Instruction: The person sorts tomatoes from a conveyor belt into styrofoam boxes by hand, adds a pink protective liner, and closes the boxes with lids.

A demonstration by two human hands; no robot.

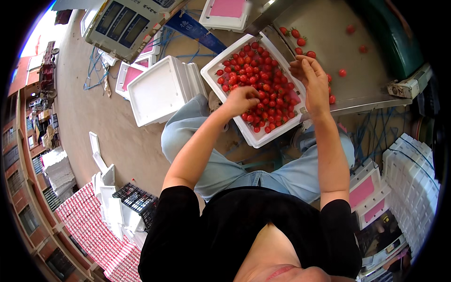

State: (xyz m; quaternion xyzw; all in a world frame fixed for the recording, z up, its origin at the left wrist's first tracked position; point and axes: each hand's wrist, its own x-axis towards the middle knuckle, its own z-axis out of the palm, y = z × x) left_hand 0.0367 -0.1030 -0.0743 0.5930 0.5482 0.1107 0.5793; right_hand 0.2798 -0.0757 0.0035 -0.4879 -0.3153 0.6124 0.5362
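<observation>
A white foam box (pixel 256 140) full of red cherry tomatoes (pixel 263 80) sits tilted in front of my knees, a bit of pink lining showing at its right side. Over the tomatoes, near the box's middle, my left hand (pixel 242 100) has its fingers curled downward; whatever they hold is hidden. My right hand (pixel 312 82) hovers at the box's right edge, beside the metal tray. Its fingers are partly stretched and apart, with nothing visible in them. Several loose tomatoes (pixel 295 33) lie in the metal tray (pixel 324 37), a few close to my right hand.
White foam boxes (pixel 157 91) are stacked left of my knee. A digital scale (pixel 124 23) stands at the upper left, near a blue sign (pixel 192 33). A green object (pixel 385 37) borders the tray at far right. More foam boxes (pixel 408 174) are piled at lower right.
</observation>
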